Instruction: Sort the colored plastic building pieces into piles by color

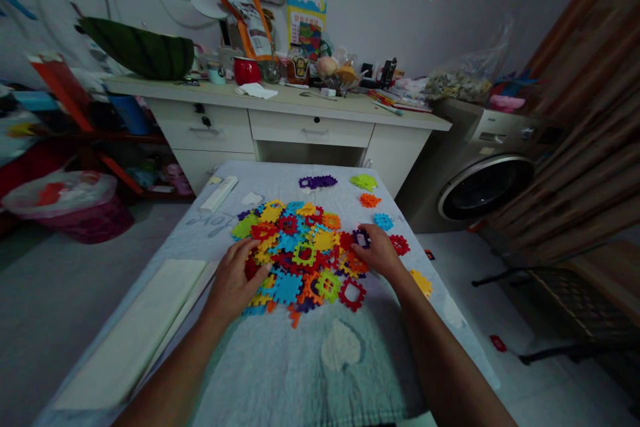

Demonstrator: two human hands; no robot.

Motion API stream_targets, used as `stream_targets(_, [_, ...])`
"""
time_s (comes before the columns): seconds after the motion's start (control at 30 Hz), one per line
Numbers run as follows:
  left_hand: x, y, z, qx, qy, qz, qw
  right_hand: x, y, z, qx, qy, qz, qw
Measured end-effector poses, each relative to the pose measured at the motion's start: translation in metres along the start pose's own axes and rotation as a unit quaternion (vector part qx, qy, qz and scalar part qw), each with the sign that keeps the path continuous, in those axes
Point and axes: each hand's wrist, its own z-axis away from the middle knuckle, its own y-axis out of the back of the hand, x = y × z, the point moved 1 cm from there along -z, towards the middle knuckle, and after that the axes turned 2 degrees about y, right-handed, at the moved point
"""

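The heap of gear-edged plastic pieces [300, 253] lies mid-table, its parts overlapping loosely, so a push against one side could well slide the upper ones outward. At its nine o'clock edge the left hand [233, 280] rests with thumb and fingers spread around some red pieces, clamping nothing; pressing inward there might topple the layers. At about two o'clock on the heap, the right hand [375, 250] pinches a purple piece [361, 238] between thumb and fingers, and since red pieces crowd right beside it, a neighbour could catch by its teeth and be dragged along. Farther out, the purple row [319, 181] sits toward twelve o'clock, with green pieces [364, 181] at one, orange pieces [370, 200] and blue pieces [383, 221] near two, and red pieces [399, 245] at three. The yellow pieces [421, 282], at four, look most exposed: they lie just beside the right forearm [425, 320] and near the table edge, so a careless elbow swing could knock them to the floor [465, 280].
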Motion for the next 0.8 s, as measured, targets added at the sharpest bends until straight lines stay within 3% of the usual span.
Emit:
stream_targets(0.23, [0.002,-0.002,0.0,0.036,0.002,-0.038,0.999,-0.016,0.01,-0.058,0.001,-0.04,-0.034,0.999])
stream_targets(0.43, [0.0,-0.003,0.0,0.013,0.01,-0.016,1.0,-0.015,-0.029,-0.125,-0.005,-0.063,-0.017,0.998])
stream_targets(0.63, [-0.002,-0.006,0.0,0.0,-0.002,-0.016,1.0,-0.012,-0.06,-0.167,0.032,-0.13,-0.051,0.99])
stream_targets(0.8, [-0.003,-0.006,0.0,-0.002,-0.002,-0.012,1.0,-0.013,-0.073,-0.189,0.053,-0.179,-0.234,0.954])
